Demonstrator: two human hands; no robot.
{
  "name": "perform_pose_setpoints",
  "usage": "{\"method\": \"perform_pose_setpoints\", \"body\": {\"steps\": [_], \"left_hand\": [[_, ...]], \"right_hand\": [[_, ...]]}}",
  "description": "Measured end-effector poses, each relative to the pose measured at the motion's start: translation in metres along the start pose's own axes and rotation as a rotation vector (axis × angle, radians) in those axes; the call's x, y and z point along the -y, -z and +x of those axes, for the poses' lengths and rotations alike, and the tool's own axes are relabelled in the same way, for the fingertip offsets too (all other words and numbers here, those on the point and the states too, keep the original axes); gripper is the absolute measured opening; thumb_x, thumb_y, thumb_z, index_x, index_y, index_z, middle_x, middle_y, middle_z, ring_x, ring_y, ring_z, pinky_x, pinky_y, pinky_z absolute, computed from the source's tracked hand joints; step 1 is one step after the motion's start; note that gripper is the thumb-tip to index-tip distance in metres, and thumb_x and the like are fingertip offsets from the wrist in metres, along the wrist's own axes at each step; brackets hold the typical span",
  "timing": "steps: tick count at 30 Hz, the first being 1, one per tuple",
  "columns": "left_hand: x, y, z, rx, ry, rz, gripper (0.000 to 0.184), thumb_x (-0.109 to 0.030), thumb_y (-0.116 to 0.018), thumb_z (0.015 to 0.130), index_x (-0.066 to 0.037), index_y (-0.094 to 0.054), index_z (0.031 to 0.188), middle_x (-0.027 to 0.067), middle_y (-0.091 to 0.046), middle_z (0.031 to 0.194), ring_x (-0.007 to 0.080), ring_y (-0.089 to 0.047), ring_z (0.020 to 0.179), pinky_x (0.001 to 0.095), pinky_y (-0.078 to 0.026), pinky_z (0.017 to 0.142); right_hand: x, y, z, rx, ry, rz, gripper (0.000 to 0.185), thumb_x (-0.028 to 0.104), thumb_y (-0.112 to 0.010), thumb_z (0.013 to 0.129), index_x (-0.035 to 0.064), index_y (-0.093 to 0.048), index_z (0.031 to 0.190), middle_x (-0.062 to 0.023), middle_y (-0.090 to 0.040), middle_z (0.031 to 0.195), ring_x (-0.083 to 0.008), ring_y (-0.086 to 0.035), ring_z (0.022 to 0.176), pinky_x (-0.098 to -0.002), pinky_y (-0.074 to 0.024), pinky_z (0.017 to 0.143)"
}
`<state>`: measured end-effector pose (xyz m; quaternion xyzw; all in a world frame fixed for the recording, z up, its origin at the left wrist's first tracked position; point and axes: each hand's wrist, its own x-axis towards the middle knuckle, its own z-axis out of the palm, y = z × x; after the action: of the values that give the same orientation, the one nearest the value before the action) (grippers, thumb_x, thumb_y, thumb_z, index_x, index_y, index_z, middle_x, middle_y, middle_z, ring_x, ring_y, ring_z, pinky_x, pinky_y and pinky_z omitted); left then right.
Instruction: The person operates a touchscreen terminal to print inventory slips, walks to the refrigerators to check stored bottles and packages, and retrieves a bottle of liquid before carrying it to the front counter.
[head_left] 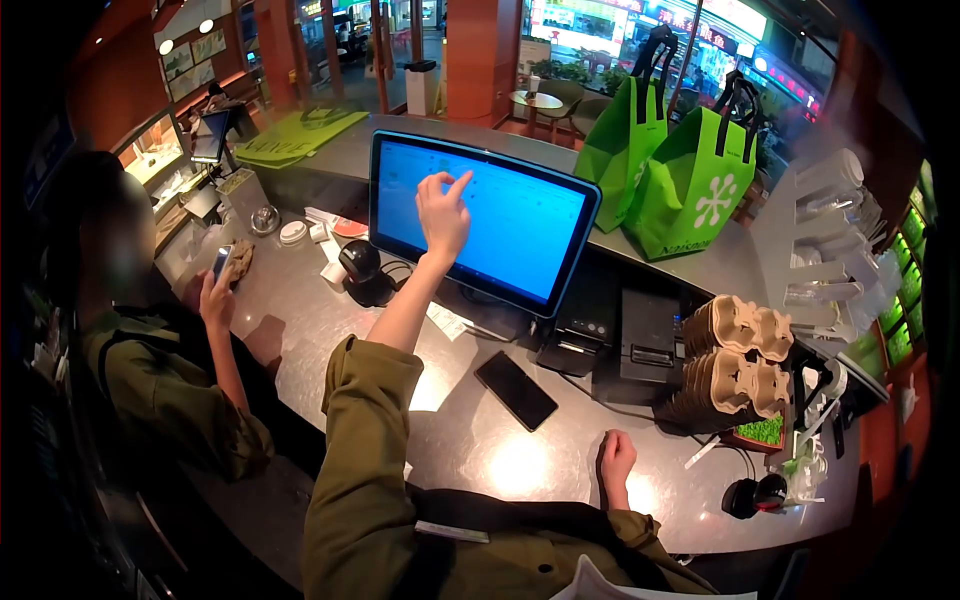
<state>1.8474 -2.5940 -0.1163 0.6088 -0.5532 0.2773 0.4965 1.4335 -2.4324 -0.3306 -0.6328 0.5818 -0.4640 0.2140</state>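
The left hand (443, 215), empty with fingers parted, is raised before a wide rectangular monitor with a bright blue display (525, 225) on the grey, glossy counter (310, 360); whether it touches, I cannot tell. Near a flat black smartphone (516, 390), the right hand (617, 465) rests, fingers curled together.

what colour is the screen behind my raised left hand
The screen is bright blue, best seen in the head view.
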Motion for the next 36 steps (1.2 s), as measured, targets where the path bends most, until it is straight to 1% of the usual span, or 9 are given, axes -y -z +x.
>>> {"method": "perform_pose_setpoints", "body": {"steps": [7,10,12,13,17,20,27,30,36], "left_hand": [[-0.013,0.003,0.000,0.011,-0.026,0.073,0.043,0.002,-0.052,0.069,-0.011,-0.059,0.109,0.0131,-0.046,0.097,0.0290,-0.040,0.102,0.0372,-0.033,0.087],[-0.005,0.010,-0.006,-0.139,0.200,-0.086,0.042,0.000,-0.049,0.068,-0.007,-0.058,0.109,0.0147,-0.046,0.100,0.0308,-0.038,0.104,0.0390,-0.030,0.091],[0.021,0.008,-0.021,-0.158,0.265,-0.066,0.041,-0.002,-0.048,0.068,-0.003,-0.057,0.108,0.0148,-0.047,0.104,0.0309,-0.039,0.105,0.0407,-0.029,0.092],[0.030,0.012,-0.028,-0.144,0.259,-0.045,0.040,-0.001,-0.048,0.068,-0.003,-0.057,0.107,0.0142,-0.048,0.105,0.0307,-0.039,0.105,0.0405,-0.029,0.092],[0.047,0.018,-0.050,-0.091,0.224,0.004,0.039,0.001,-0.049,0.067,-0.004,-0.058,0.105,0.0125,-0.048,0.106,0.0305,-0.039,0.106,0.0403,-0.030,0.091],[0.048,0.019,-0.059,-0.037,0.220,0.027,0.040,0.002,-0.050,0.067,-0.007,-0.059,0.105,0.0124,-0.048,0.106,0.0303,-0.039,0.106,0.0404,-0.031,0.091],[0.038,0.014,-0.047,0.003,0.169,0.041,0.047,0.003,-0.052,0.066,-0.013,-0.058,0.110,0.0139,-0.045,0.106,0.0310,-0.038,0.106,0.0407,-0.031,0.090],[0.030,0.012,-0.042,0.066,0.141,0.127,0.052,0.002,-0.052,0.066,-0.016,-0.055,0.114,0.0156,-0.043,0.109,0.0318,-0.036,0.108,0.0406,-0.029,0.091],[0.020,0.018,-0.045,-0.013,0.201,0.010,0.051,0.001,-0.050,0.066,-0.006,-0.049,0.117,0.0160,-0.041,0.111,0.0316,-0.033,0.110,0.0413,-0.025,0.095]], "right_hand": [[0.003,0.000,0.001,-0.027,0.027,-0.017,0.014,0.008,-0.049,0.084,-0.0022,-0.058,0.080,-0.0124,-0.057,0.064,-0.0189,-0.055,0.056,-0.0289,-0.0432,0.054],[0.008,-0.001,0.001,-0.022,0.011,0.000,0.014,0.008,-0.049,0.084,-0.0022,-0.058,0.080,-0.0125,-0.057,0.064,-0.0188,-0.054,0.055,-0.0287,-0.0431,0.054],[-0.004,-0.002,0.000,-0.019,0.021,-0.010,0.014,0.008,-0.049,0.084,-0.0021,-0.058,0.080,-0.0125,-0.057,0.064,-0.0187,-0.054,0.055,-0.0285,-0.0431,0.054],[-0.002,-0.003,0.001,-0.021,0.032,-0.022,0.015,0.008,-0.048,0.083,-0.0013,-0.058,0.079,-0.0139,-0.057,0.064,-0.0242,-0.055,0.056,-0.0326,-0.0431,0.055],[0.008,0.000,0.001,0.017,0.002,-0.054,0.014,0.008,-0.048,0.083,-0.0007,-0.058,0.079,-0.0145,-0.058,0.067,-0.0260,-0.055,0.060,-0.0334,-0.0434,0.057],[0.002,-0.001,0.001,0.006,0.054,-0.081,0.013,0.008,-0.049,0.083,-0.0017,-0.058,0.081,-0.0141,-0.059,0.069,-0.0223,-0.056,0.061,-0.0302,-0.0440,0.058],[0.000,-0.002,0.001,-0.008,0.078,-0.086,0.014,0.009,-0.049,0.083,-0.0016,-0.058,0.081,-0.0148,-0.059,0.072,-0.0254,-0.057,0.064,-0.0320,-0.0447,0.060],[-0.003,-0.003,-0.001,-0.016,0.074,-0.071,0.013,0.009,-0.049,0.082,-0.0007,-0.058,0.081,-0.0143,-0.059,0.072,-0.0271,-0.057,0.064,-0.0335,-0.0446,0.060],[0.007,0.000,-0.001,-0.009,0.097,-0.089,0.012,0.009,-0.049,0.082,0.0000,-0.058,0.080,-0.0151,-0.058,0.072,-0.0287,-0.056,0.064,-0.0337,-0.0442,0.059]]}}
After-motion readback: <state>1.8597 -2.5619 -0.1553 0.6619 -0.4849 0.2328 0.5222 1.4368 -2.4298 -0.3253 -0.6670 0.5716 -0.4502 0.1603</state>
